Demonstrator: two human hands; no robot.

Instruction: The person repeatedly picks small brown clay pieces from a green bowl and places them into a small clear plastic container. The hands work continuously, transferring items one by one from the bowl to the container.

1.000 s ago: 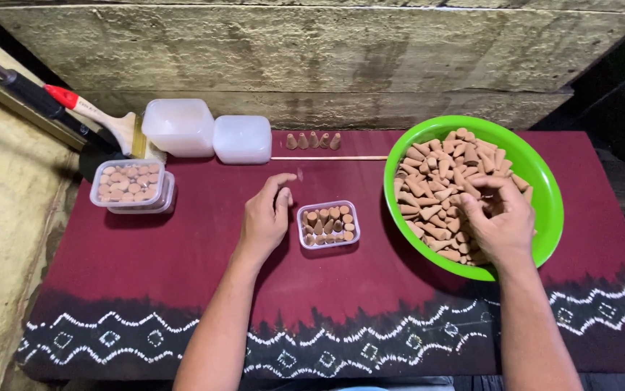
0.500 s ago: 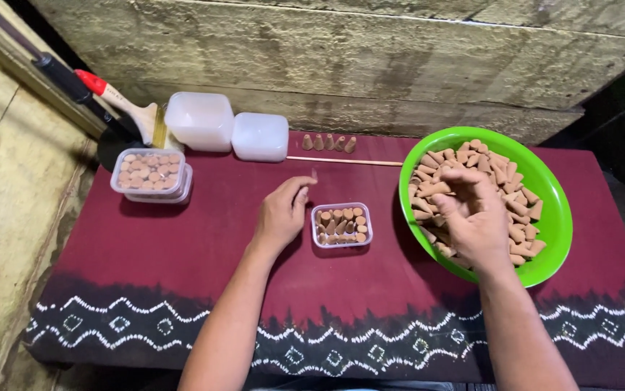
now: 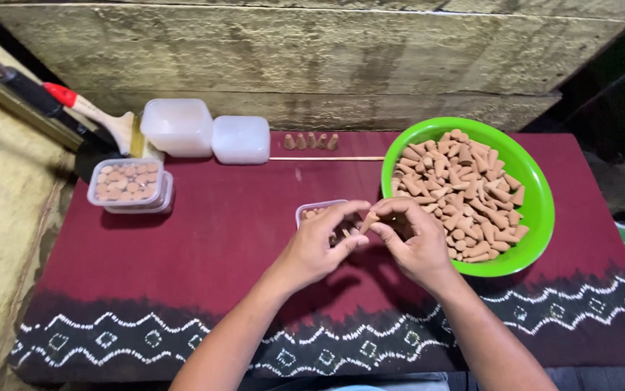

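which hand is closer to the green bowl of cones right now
Right. The right hand sits just beside the green bowl at its near-left rim; the left hand is farther left, over the small clear box.

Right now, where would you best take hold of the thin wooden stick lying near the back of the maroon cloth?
Pinch the thin wooden stick near its bare middle, from above. It lies flat and level on the maroon cloth, its right end against the green plastic bowl and its left end near a white tub, so the middle looks freest.

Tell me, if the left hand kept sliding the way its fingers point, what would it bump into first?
Most likely the right hand: the left hand points rightward, fingertips nearly meeting it above the small clear box. Beyond sits the green bowl of brown cones.
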